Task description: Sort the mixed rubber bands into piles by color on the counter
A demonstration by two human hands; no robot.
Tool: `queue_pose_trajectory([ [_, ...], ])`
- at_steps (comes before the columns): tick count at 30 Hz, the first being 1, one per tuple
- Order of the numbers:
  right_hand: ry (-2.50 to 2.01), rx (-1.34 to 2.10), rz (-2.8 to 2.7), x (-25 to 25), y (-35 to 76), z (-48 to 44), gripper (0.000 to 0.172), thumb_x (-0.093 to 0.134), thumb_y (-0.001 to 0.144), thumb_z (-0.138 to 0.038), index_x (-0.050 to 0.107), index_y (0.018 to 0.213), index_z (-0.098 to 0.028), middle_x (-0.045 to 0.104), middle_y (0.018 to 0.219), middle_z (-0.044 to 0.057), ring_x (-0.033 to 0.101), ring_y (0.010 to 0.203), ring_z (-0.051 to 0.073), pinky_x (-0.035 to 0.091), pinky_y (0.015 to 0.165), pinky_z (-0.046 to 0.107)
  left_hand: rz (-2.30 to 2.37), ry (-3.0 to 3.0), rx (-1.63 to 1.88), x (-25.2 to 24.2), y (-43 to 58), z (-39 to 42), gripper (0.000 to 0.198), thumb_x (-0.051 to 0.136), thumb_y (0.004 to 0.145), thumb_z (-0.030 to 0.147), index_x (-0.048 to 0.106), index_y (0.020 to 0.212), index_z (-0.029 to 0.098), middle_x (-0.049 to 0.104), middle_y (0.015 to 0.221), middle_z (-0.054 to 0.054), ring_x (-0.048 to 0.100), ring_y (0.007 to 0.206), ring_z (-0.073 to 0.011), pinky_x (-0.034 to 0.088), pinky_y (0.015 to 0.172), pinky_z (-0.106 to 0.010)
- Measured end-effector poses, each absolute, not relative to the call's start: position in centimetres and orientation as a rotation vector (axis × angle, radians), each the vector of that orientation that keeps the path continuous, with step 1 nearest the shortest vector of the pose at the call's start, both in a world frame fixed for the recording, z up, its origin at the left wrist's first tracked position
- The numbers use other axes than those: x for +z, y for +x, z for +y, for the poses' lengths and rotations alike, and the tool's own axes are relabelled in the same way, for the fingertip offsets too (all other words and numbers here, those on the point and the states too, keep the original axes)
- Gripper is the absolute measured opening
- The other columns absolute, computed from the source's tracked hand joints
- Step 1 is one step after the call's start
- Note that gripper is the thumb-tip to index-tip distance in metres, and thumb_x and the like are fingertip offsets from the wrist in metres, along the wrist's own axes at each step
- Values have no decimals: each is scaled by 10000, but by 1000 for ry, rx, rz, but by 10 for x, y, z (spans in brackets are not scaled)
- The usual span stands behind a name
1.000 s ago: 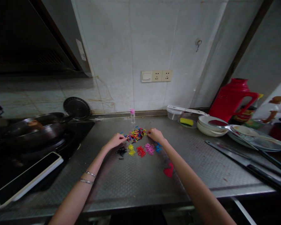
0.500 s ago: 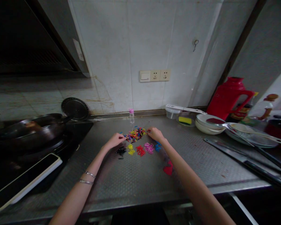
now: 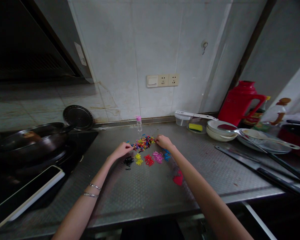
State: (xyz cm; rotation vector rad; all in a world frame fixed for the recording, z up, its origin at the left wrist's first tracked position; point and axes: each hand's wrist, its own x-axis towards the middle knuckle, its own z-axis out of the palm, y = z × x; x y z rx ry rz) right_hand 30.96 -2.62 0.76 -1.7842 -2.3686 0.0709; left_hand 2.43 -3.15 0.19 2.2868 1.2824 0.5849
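A mixed pile of small, multicoloured pieces (image 3: 143, 143), which look like tiny rubber bands, lies on the metal counter (image 3: 145, 190). My left hand (image 3: 121, 150) is at the pile's left edge, its fingertips pinched together. At the right edge, my right hand (image 3: 164, 141) has its fingers curled in. Anything in either pinch is too small to make out. In front of the pile lie single-colour heaps: black (image 3: 128, 161), yellow (image 3: 138, 159), red (image 3: 149, 160), pink (image 3: 157, 157) and blue (image 3: 167, 155), the last close under my right wrist.
Behind the pile stands a small clear bottle with a pink cap (image 3: 139, 124). A red heart-shaped piece (image 3: 178, 178) lies by my right forearm. Stacked bowls (image 3: 221, 135), a knife (image 3: 236, 160) and a red thermos (image 3: 237, 103) sit right; a phone (image 3: 27, 193) and wok (image 3: 32, 141) left.
The whole view has shifted slightly, so everything sits a little further left. Both hands stay at the pile's two edges; the heaps look the same.
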Motion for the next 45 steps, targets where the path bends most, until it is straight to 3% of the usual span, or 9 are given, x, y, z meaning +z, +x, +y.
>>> queue_pose_trajectory([
  [7,-1753,64,-2348,2,309,-23,291,396,823,-200,601,1026,-234,600,1032,73,550,936,173,399,722,220,1286,2284,566,2,23,-31,403,425,743,428,661,696,104,559,559,-1,445,534,-109,306,521,-203],
  [14,-1658,178,-2186,0,315,-26,345,372,831,-181,486,1155,-216,631,930,68,571,820,142,376,659,192,1301,2286,598,3,21,-31,403,425,741,422,661,678,101,535,535,11,432,526,-107,289,503,-199],
  [19,-1471,311,-2120,0,316,-32,353,419,771,-122,504,1106,-193,634,787,31,559,701,110,370,625,170,1368,2267,599,4,22,-32,367,428,743,386,668,686,113,575,558,-2,480,546,-124,314,516,-204],
  [26,-1092,522,-2203,-1,297,-51,379,427,697,-61,527,1052,-148,613,677,-7,531,601,85,377,581,163,1792,2113,652,6,15,-28,247,494,697,295,685,772,159,676,797,-71,580,714,-175,379,613,-224],
  [34,-1001,823,-2366,3,284,-66,301,506,650,-109,604,932,-141,614,659,-13,521,560,81,390,538,162,1627,2137,662,-4,14,-26,239,521,674,288,682,772,142,666,720,-52,571,665,-160,385,599,-224],
  [40,-1112,760,-2309,6,291,-66,215,556,670,-225,654,839,-137,610,664,2,522,595,94,382,544,167,1360,2289,613,-1,31,-36,287,502,711,273,668,905,143,623,669,-21,508,589,-115,367,570,-200],
  [45,-1103,606,-2220,7,299,-64,236,478,743,-257,652,829,-123,579,613,-6,474,550,78,356,531,165,1455,2491,473,9,40,-50,258,492,755,236,660,950,247,630,840,-34,547,754,-147,384,672,-218],
])
